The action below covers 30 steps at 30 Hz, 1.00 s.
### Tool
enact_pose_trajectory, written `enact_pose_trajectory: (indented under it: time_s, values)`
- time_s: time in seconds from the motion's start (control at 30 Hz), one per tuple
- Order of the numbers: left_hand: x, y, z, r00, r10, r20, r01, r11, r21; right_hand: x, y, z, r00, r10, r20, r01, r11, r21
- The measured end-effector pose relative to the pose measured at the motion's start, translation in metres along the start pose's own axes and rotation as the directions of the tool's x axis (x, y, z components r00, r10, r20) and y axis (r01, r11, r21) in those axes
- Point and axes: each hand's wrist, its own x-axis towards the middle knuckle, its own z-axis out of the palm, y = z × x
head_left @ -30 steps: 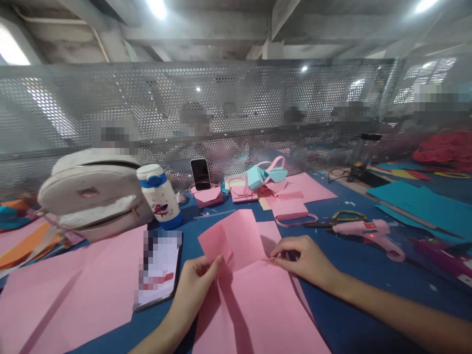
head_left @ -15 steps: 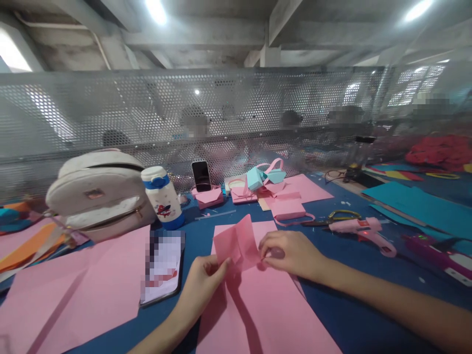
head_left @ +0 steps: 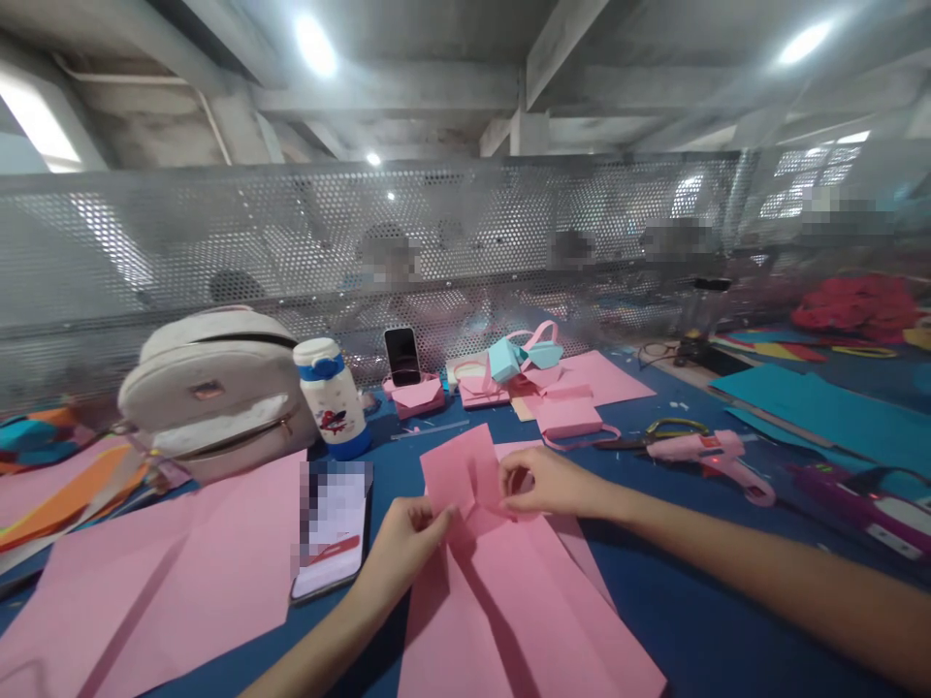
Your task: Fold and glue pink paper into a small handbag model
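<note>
A small folded piece of pink paper (head_left: pixel 460 469) stands raised between my two hands. My left hand (head_left: pixel 413 539) pinches its lower left edge between thumb and fingers. On the other side, my right hand (head_left: pixel 542 485) has its fingertips closed at the paper's right edge. Large pink sheets (head_left: pixel 501 611) lie under both hands on the blue table. A phone (head_left: pixel 336 528) with a lit screen rests left of my left hand. To the right of my right hand are a pink glue gun (head_left: pixel 702 448) and scissors with yellow-green handles (head_left: pixel 676 427).
A white backpack (head_left: pixel 210 388) and a white and blue bottle (head_left: pixel 331 397) stand at the left, behind another pink sheet (head_left: pixel 175 572). Small pink paper bags (head_left: pixel 567 417) sit at the back. Teal sheets (head_left: pixel 800 407) and a purple tool (head_left: pixel 865 509) lie right. A perforated metal screen (head_left: pixel 451 233) closes the rear.
My right hand has moved slightly up and left along the paper's right edge. The small paper's right flap has turned, showing a flatter face. The camera view has shifted slightly.
</note>
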Motion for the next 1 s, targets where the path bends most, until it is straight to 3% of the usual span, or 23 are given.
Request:
enact_pose_trajectory:
  time_s: [0.17, 0.47, 0.53, 0.63, 0.77, 0.87, 0.97, 1.0]
  values:
    - [0.003, 0.005, -0.003, 0.995, -0.013, 0.094, 0.019, 0.998, -0.057, 0.002, 0.006, 0.005, 0.997, 0.080, -0.016, -0.077, 0.987, 0.144]
    - [0.002, 0.031, -0.007, 0.969, -0.004, 0.246, 0.019, 0.998, -0.059, -0.010, -0.012, -0.003, 0.964, 0.076, 0.255, -0.146, 0.953, 0.265]
    - [0.006, 0.033, -0.007, 0.976, 0.030, 0.217, -0.014, 0.997, -0.074, -0.013, -0.014, -0.001, 0.962, 0.072, 0.264, -0.155, 0.939, 0.306]
    - [0.014, 0.036, -0.016, 0.992, 0.096, 0.087, -0.088, 0.992, -0.090, -0.019, -0.016, 0.000, 0.969, 0.073, 0.238, -0.163, 0.907, 0.388]
    - [0.008, 0.056, -0.042, 0.973, 0.210, -0.090, -0.218, 0.973, -0.080, -0.029, -0.010, 0.003, 0.967, 0.188, 0.173, -0.255, 0.749, 0.611]
    - [-0.013, 0.079, -0.057, 0.870, 0.416, -0.267, -0.405, 0.909, 0.097, -0.035, 0.000, 0.009, 0.944, 0.292, 0.151, -0.312, 0.650, 0.693]
    - [-0.040, 0.088, -0.055, 0.692, 0.615, -0.378, -0.538, 0.789, 0.299, -0.038, 0.009, 0.016, 0.913, 0.354, 0.201, -0.378, 0.554, 0.742]
    - [-0.047, 0.086, -0.051, 0.634, 0.681, -0.366, -0.566, 0.732, 0.380, -0.038, 0.011, 0.019, 0.903, 0.365, 0.227, -0.399, 0.516, 0.758]
